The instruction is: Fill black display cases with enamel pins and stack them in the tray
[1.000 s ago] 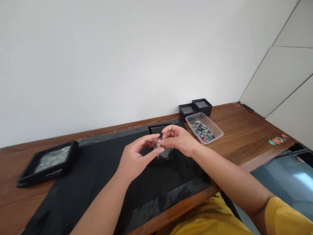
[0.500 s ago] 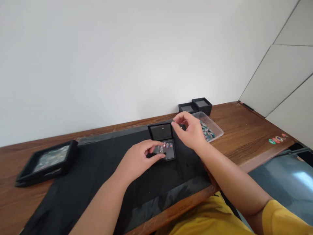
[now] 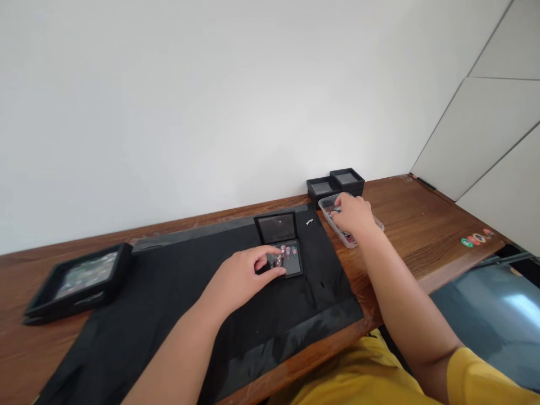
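Observation:
A small black hinged case (image 3: 294, 264) sits with its lid (image 3: 276, 228) raised on the black mat. Inside it lie several small glossy pink and teal pieces (image 3: 288, 251) that look like press-on nails. My left hand (image 3: 247, 273) holds the case at its left side, thumb by the front edge and a finger over the inside. To the right, my right hand (image 3: 356, 215) reaches into a clear plastic tub (image 3: 351, 243), thumb and finger apart over small coloured pieces, largely hidden by the hand.
Black frame-like cases (image 3: 323, 187) are stacked behind the tub against the wall. A larger black case (image 3: 80, 278) with a clear window lies at left. The black mat (image 3: 169, 292) covers much of the wooden table (image 3: 405, 211). A small white scrap (image 3: 309, 221) rests beside the lid.
My right hand has moved right, from above the case's lid to inside the tub. The left hand stays at the case, where a shiny clear piece near its fingers no longer shows.

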### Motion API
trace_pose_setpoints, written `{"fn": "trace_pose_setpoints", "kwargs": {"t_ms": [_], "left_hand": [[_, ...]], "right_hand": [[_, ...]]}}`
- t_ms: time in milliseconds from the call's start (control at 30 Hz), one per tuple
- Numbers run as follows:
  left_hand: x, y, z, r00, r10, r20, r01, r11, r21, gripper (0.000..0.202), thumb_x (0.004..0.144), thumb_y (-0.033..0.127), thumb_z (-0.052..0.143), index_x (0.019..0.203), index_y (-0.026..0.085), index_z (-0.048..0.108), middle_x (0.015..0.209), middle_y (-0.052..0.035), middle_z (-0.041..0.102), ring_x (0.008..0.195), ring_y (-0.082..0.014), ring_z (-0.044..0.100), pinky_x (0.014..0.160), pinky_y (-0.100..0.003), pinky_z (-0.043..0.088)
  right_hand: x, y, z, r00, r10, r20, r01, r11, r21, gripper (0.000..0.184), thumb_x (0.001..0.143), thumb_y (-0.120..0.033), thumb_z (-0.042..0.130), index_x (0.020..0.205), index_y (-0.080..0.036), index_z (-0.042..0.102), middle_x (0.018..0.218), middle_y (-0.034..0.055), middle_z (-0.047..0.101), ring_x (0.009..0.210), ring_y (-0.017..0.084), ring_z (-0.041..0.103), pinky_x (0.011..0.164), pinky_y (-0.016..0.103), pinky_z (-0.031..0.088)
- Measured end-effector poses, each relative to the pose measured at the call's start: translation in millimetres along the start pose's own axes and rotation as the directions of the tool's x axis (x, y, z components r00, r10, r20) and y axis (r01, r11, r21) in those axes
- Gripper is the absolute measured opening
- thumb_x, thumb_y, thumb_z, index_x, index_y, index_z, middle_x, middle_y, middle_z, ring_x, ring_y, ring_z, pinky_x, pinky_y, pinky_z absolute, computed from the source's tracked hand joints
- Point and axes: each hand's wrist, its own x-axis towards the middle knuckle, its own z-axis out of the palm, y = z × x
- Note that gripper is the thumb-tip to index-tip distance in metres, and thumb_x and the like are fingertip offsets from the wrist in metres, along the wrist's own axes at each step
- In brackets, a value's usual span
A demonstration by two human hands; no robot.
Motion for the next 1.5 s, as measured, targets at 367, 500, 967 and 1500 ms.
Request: {"fn": "trace_pose_setpoints", "kwargs": {"t_ms": [367,500,967,1500], "left_hand": [[0.7,-2.5,0.1,0.997,-0.046,0.065,0.047,0.999,-0.021,0.047,0.077,0.062,0.061,0.107,0.028,0.073,0.067,0.0047,0.049,0.055,-0.0148,0.046,0.055,-0.026,0.030],[0.6,-0.9,-0.5,0.997,-0.028,0.076,0.034,0.997,-0.076,0.050,0.076,0.062,0.062,0.111,0.029,0.073,0.070,0.0042,0.050,0.058,-0.0149,0.047,0.058,-0.026,0.034],[0.1,-3.6,-8.5,0.977,0.010,-0.212,-0.041,0.988,-0.146,0.045,0.082,0.061,0.057,0.101,0.024,0.073,0.066,0.0035,0.048,0.060,-0.0148,0.047,0.059,-0.027,0.041],[-3.8,2.7,-11.9,0.983,0.076,-0.168,-0.100,0.985,-0.143,0.042,0.083,0.058,0.056,0.100,0.023,0.072,0.064,0.0039,0.048,0.060,-0.0146,0.047,0.059,-0.026,0.042]], "right_hand": [[6.8,6.8,-3.0,0.961,0.109,0.253,-0.097,0.993,-0.061,0.040,0.080,-0.026,0.068,0.119,-0.020,0.061,0.114,0.0140,0.071,0.098,0.028,0.070,0.083,0.035,0.050],[8.1,6.2,-0.5,0.958,0.107,0.266,-0.089,0.993,-0.079,0.042,0.080,-0.024,0.067,0.122,-0.019,0.062,0.125,0.0151,0.068,0.110,0.030,0.067,0.086,0.036,0.051],[12.5,4.8,8.3,0.960,0.083,0.266,-0.068,0.996,-0.063,0.020,0.077,-0.017,0.065,0.094,-0.018,0.075,0.102,0.0174,0.075,0.098,0.029,0.071,0.081,0.037,0.053],[13.7,1.4,9.6,0.962,0.073,0.262,-0.068,0.997,-0.028,0.017,0.084,-0.020,0.061,0.094,-0.021,0.075,0.108,0.0150,0.075,0.098,0.028,0.071,0.080,0.037,0.053]]}}
